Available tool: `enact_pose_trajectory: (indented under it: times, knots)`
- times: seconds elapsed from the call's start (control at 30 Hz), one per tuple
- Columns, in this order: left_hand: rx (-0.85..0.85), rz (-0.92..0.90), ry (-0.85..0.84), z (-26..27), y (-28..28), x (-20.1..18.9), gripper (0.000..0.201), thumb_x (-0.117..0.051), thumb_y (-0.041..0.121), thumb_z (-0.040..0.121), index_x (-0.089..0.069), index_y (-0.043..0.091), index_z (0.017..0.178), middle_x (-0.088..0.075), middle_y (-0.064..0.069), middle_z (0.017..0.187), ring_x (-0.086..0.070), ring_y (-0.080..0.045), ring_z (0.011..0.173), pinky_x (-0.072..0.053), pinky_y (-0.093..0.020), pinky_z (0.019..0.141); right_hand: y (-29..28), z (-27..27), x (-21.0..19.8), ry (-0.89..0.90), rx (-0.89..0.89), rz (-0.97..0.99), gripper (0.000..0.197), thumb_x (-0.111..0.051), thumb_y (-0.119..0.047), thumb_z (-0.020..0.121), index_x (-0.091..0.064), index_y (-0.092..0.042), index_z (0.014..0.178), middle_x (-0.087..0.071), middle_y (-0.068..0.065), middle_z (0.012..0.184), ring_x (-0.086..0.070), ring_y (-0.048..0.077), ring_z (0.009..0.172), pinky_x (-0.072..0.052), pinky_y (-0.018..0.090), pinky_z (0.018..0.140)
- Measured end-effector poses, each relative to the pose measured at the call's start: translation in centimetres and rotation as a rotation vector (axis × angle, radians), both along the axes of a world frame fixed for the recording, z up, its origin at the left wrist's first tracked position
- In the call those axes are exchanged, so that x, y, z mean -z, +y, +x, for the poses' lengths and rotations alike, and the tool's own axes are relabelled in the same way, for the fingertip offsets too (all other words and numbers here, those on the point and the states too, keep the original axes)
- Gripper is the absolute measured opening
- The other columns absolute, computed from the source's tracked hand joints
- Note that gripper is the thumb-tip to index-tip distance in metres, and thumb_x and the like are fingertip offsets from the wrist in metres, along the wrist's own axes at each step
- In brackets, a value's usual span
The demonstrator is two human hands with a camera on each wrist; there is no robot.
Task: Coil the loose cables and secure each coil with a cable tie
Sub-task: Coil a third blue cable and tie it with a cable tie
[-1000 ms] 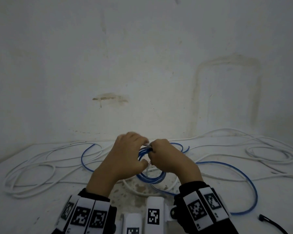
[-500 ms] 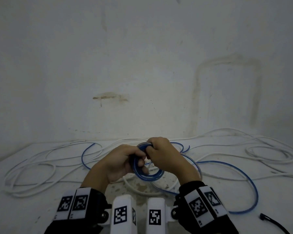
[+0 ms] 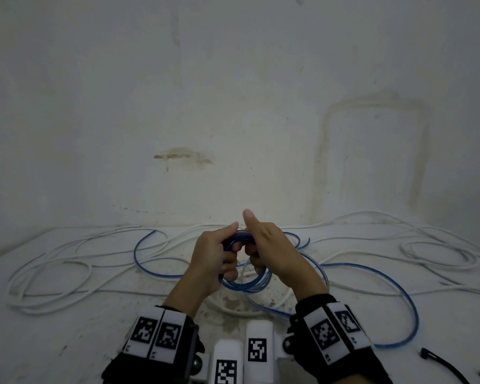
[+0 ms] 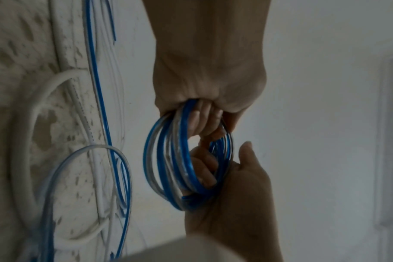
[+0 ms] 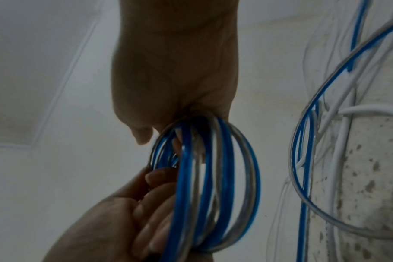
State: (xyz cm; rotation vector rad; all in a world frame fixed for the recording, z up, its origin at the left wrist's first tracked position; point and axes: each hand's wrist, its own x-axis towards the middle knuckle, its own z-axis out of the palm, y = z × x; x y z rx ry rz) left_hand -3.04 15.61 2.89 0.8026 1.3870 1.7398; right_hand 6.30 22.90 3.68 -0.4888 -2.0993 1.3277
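Both hands held the blue cable coil [image 3: 244,284] above the worktop [image 3: 67,328]: the left hand [image 3: 214,261] had its fingers curled through the loops, and the right hand [image 3: 272,253] gripped the coil's far side with its thumb raised. The coil's uncoiled tail [image 3: 394,295] trailed rightward across the worktop among loose white cables [image 3: 53,273]. Black cable ties [image 3: 444,367] lay at the near right.

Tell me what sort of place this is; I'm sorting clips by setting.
Probably a bare workroom or utility space, though I can't be sure: a stained, unpainted-looking wall, a rough white work surface with worn patches, and loose white cables sprawled across it.
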Motion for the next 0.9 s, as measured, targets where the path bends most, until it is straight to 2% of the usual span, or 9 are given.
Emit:
enact_pose_trajectory:
  times: [0.1, 0.23, 0.3, 0.37, 0.43, 0.5, 0.6, 0.77, 0.9]
  knots:
    - [0.052, 0.054, 0.027, 1.2, -0.2, -0.3, 0.047, -0.047, 0.039, 0.094, -0.045, 0.006, 0.059, -0.024, 0.003, 0.037, -0.019, -0.009, 0.029, -0.024, -0.016, 0.035, 0.3, 0.8, -0.1, 0.033, 0.121, 0.056, 0.063, -0.034, -0.047, 0.098, -0.058, 0.006, 0.072, -0.039, -0.002, 0.046, -0.033, 0.013, 0.038, -0.032, 0.024, 0.041]
    - [0.156, 0.105, -0.027, 3.4, -0.6, -0.3, 0.044, -0.043, 0.041, 0.093, -0.048, 0.006, 0.066, -0.028, 0.005, 0.039, -0.03, -0.011, 0.032, -0.038, -0.022, 0.039, 0.2, 2.6, -1.0, -0.03, 0.275, 0.196, 0.044, -0.034, -0.027, 0.101, -0.042, -0.012, 0.06, -0.041, 0.003, 0.054, -0.036, 0.014, 0.048, -0.031, 0.024, 0.048]
    - [0.189, 0.112, -0.072, 4.4, -0.8, -0.5, 0.043, -0.043, 0.04, 0.094, -0.048, 0.006, 0.067, -0.029, 0.005, 0.039, -0.032, -0.011, 0.031, -0.039, -0.022, 0.039, -0.3, 3.7, -1.8, -0.013, 0.26, 0.161, 0.027, -0.057, -0.005, 0.078, -0.039, -0.012, 0.061, -0.041, 0.003, 0.05, -0.027, 0.014, 0.043, -0.02, 0.021, 0.041]
    - [0.203, 0.092, -0.127, 5.2, -1.1, -0.7, 0.043, -0.044, 0.039, 0.094, -0.047, 0.008, 0.065, -0.027, 0.006, 0.038, -0.026, -0.008, 0.028, -0.031, -0.017, 0.034, -0.3, 4.6, -1.5, -0.01, 0.368, 0.308, 0.027, -0.057, 0.003, 0.052, -0.036, -0.008, 0.065, -0.041, 0.003, 0.042, -0.018, 0.012, 0.04, -0.009, 0.018, 0.039]
    - [0.182, 0.059, -0.159, 5.9, -1.5, -0.8, 0.044, -0.047, 0.038, 0.094, -0.045, 0.009, 0.061, -0.024, 0.007, 0.037, -0.019, -0.005, 0.026, -0.02, -0.013, 0.03, -1.3, 4.9, -1.3, 0.054, 0.268, 0.108, 0.02, -0.057, -0.006, 0.077, -0.04, -0.006, 0.066, -0.044, 0.007, 0.05, -0.028, 0.015, 0.041, -0.027, 0.021, 0.04]
    - [0.142, 0.03, -0.159, 6.6, -2.0, -0.3, 0.044, -0.048, 0.037, 0.094, -0.043, 0.009, 0.06, -0.024, 0.007, 0.035, -0.016, -0.005, 0.025, -0.015, -0.012, 0.03, -2.1, 6.1, -0.9, -0.042, 0.264, -0.019, 0.043, -0.037, -0.028, 0.099, -0.051, -0.001, 0.069, -0.048, 0.009, 0.055, -0.042, 0.02, 0.041, -0.041, 0.026, 0.043]
    - [0.076, -0.01, -0.157, 7.3, -2.8, 1.2, 0.045, -0.05, 0.036, 0.094, -0.043, 0.009, 0.059, -0.023, 0.007, 0.034, -0.015, -0.005, 0.025, -0.015, -0.012, 0.03, -2.4, 7.6, -0.1, -0.104, 0.229, -0.113, 0.054, -0.036, -0.045, 0.099, -0.057, 0.0, 0.076, -0.057, 0.014, 0.058, -0.057, 0.025, 0.045, -0.048, 0.027, 0.045]
    - [-0.018, -0.046, -0.183, 7.0, -3.3, 3.5, 0.041, -0.052, 0.034, 0.095, -0.044, 0.008, 0.063, -0.024, 0.006, 0.033, -0.016, -0.007, 0.025, -0.017, -0.012, 0.029, -0.6, 12.8, 2.1, -0.326, 0.77, 0.035, 0.009, -0.05, -0.008, 0.09, -0.054, -0.001, 0.092, -0.056, 0.022, 0.103, -0.057, 0.031, 0.099, -0.043, 0.033, 0.076]
    - [-0.035, -0.046, -0.178, 6.7, -3.6, 3.9, 0.039, -0.051, 0.032, 0.096, -0.044, 0.008, 0.066, -0.027, 0.007, 0.033, -0.017, -0.006, 0.024, -0.018, -0.012, 0.03, 0.4, 17.3, 3.3, -0.646, 1.093, -0.095, 0.029, -0.049, -0.009, 0.088, -0.054, -0.009, 0.116, -0.047, 0.018, 0.128, -0.042, 0.035, 0.117, -0.036, 0.043, 0.096]
